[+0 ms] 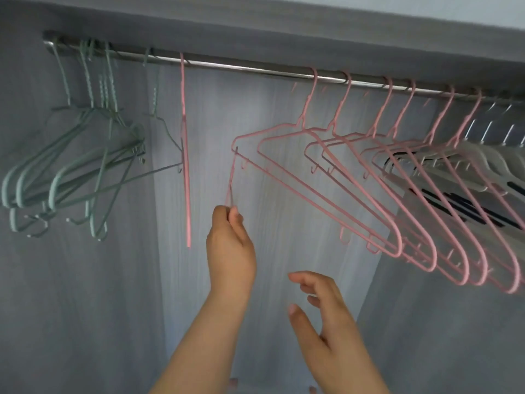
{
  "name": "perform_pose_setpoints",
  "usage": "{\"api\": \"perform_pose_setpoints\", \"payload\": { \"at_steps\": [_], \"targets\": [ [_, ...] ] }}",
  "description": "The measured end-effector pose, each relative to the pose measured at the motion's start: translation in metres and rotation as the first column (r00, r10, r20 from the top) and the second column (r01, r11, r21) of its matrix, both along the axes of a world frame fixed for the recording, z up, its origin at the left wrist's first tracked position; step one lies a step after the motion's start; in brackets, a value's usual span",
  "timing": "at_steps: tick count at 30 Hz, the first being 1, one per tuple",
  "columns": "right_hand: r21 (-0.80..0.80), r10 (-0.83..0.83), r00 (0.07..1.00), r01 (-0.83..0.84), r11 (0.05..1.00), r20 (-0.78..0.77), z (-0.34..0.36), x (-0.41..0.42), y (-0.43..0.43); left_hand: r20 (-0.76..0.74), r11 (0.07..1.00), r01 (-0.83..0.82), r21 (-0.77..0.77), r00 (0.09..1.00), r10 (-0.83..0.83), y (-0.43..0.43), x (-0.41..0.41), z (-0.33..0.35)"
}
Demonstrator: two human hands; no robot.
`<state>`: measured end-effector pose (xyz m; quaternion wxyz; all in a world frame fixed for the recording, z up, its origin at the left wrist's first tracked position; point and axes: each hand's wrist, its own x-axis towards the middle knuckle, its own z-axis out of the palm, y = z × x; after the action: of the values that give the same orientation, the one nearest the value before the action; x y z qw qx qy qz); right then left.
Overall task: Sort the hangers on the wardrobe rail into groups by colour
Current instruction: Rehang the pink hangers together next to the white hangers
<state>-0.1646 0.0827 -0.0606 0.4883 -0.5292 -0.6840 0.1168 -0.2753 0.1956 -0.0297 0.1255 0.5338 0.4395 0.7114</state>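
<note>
Lower tip of a pink hanger (231, 177) is pinched by the left hand (230, 245); which hanger is unclear, probably the first of the pink group (400, 247). Right hand (321, 317) is held open, empty, lower. Lone pink hanger (186, 166) is hung edge-on, axis vertical, just left of the left hand, beside the green hangers (54, 189) on the rail (241, 66).

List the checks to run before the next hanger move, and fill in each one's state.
1. Left hand pinches the held pink hanger: ok.
2. Right hand is free to help: ok, open and holding nothing.
3. Held pink hanger's hook is on the rail: cannot tell.
4. Bare rail to the left of the pink group: ok.
5. Lone pink hanger has joined the pink group: not ok, it hangs apart, near the green hangers.
</note>
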Motion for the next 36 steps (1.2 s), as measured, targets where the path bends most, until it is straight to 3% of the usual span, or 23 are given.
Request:
{"api": "perform_pose_setpoints", "payload": {
  "at_steps": [5, 9, 12, 14, 16, 18, 20, 21, 22, 23, 25, 26, 27, 29, 30, 31, 32, 33, 34, 35, 36],
  "targets": [
    [-0.301, 0.036, 0.995, -0.062, 0.952, -0.093, -0.043, 0.031, 0.039, 0.037, 0.997, 0.013, -0.071, 0.999, -0.011, -0.036, -0.023, -0.087],
    [-0.476, -0.001, 0.996, -0.04, 0.879, -0.086, -0.078, 0.045, 0.066, 0.222, 0.983, -0.035, -0.178, 0.972, 0.075, -0.043, -0.072, -0.135],
    [-0.554, -0.008, 0.994, -0.056, 0.831, -0.112, -0.092, 0.043, 0.079, 0.39, 0.937, 0.128, -0.324, 0.921, 0.009, -0.032, -0.111, -0.152],
    [-0.596, -0.004, 0.993, -0.066, 0.801, -0.115, -0.098, 0.04, 0.086, 0.567, 0.893, 0.293, -0.341, 0.822, -0.053, -0.025, -0.13, -0.16],
    [-0.62, 0.006, 0.996, -0.059, 0.782, -0.086, -0.104, 0.039, 0.092, 0.789, 0.869, 0.452, -0.202, 0.601, -0.129, -0.023, -0.146, -0.163],
    [-0.602, 0.002, 1.0, -0.009, 0.798, -0.012, -0.109, 0.04, 0.096, 0.841, 0.822, 0.553, -0.137, 0.503, -0.199, -0.028, -0.163, -0.169],
    [-0.518, -0.057, 0.989, 0.12, 0.847, 0.136, -0.113, 0.047, 0.101, 0.851, 0.778, 0.62, -0.102, 0.46, -0.255, -0.033, -0.179, -0.177],
    [-0.456, -0.106, 0.967, 0.204, 0.867, 0.231, -0.114, 0.054, 0.103, 0.858, 0.726, 0.686, -0.036, 0.394, -0.33, -0.036, -0.186, -0.182],
    [-0.394, -0.164, 0.931, 0.291, 0.872, 0.326, -0.113, 0.063, 0.105, 0.809, 0.722, 0.692, 0.008, 0.42, -0.412, -0.042, -0.19, -0.186],
    [-0.348, -0.216, 0.884, 0.373, 0.86, 0.414, -0.113, 0.074, 0.107, 0.787, 0.805, 0.592, 0.026, 0.484, -0.381, -0.048, -0.192, -0.191],
    [-0.305, -0.237, 0.796, 0.462, 0.833, 0.557, -0.108, 0.095, 0.108, 0.832, 0.734, 0.667, 0.124, 0.333, -0.443, -0.051, -0.212, -0.204],
    [-0.337, -0.18, 0.796, 0.433, 0.836, 0.578, -0.104, 0.104, 0.109, 0.833, 0.706, 0.697, 0.127, 0.311, -0.458, -0.051, -0.216, -0.206],
    [-0.423, -0.086, 0.841, 0.354, 0.835, 0.534, -0.098, 0.11, 0.108, 0.833, 0.731, 0.679, 0.072, 0.362, -0.418, -0.052, -0.216, -0.206],
    [-0.639, 0.084, 0.967, 0.091, 0.764, 0.239, -0.081, 0.108, 0.098, 0.76, 0.769, 0.599, -0.221, 0.6, -0.249, -0.042, -0.206, -0.211],
    [-0.683, 0.103, 0.992, -0.03, 0.73, 0.067, -0.072, 0.104, 0.092, 0.785, 0.661, 0.656, -0.365, 0.599, -0.161, -0.034, -0.204, -0.222],
    [-0.692, 0.088, 0.993, -0.114, 0.713, -0.073, -0.063, 0.099, 0.085, 0.755, 0.615, 0.581, -0.533, 0.655, 0.035, -0.027, -0.203, -0.238],
    [-0.688, 0.073, 0.981, -0.178, 0.703, -0.178, -0.054, 0.092, 0.079, 0.625, 0.544, 0.441, -0.714, 0.752, 0.212, -0.026, -0.199, -0.244],
    [-0.681, 0.073, 0.965, -0.231, 0.695, -0.253, -0.047, 0.083, 0.072, 0.448, 0.406, 0.319, -0.856, 0.85, 0.278, -0.028, -0.192, -0.243],
    [-0.668, 0.083, 0.943, -0.288, 0.686, -0.321, -0.041, 0.071, 0.065, 0.269, 0.273, 0.201, -0.941, 0.932, 0.241, -0.029, -0.18, -0.241],
    [-0.649, 0.093, 0.92, -0.337, 0.683, -0.38, -0.037, 0.057, 0.059, 0.099, 0.212, 0.062, -0.975, 0.981, 0.167, -0.028, -0.168, -0.239],
    [-0.626, 0.083, 0.892, -0.375, 0.683, -0.444, -0.032, 0.041, 0.052, 0.0, 0.254, -0.029, -0.967, 0.994, 0.114, -0.028, -0.153, -0.233]
  ]
}}
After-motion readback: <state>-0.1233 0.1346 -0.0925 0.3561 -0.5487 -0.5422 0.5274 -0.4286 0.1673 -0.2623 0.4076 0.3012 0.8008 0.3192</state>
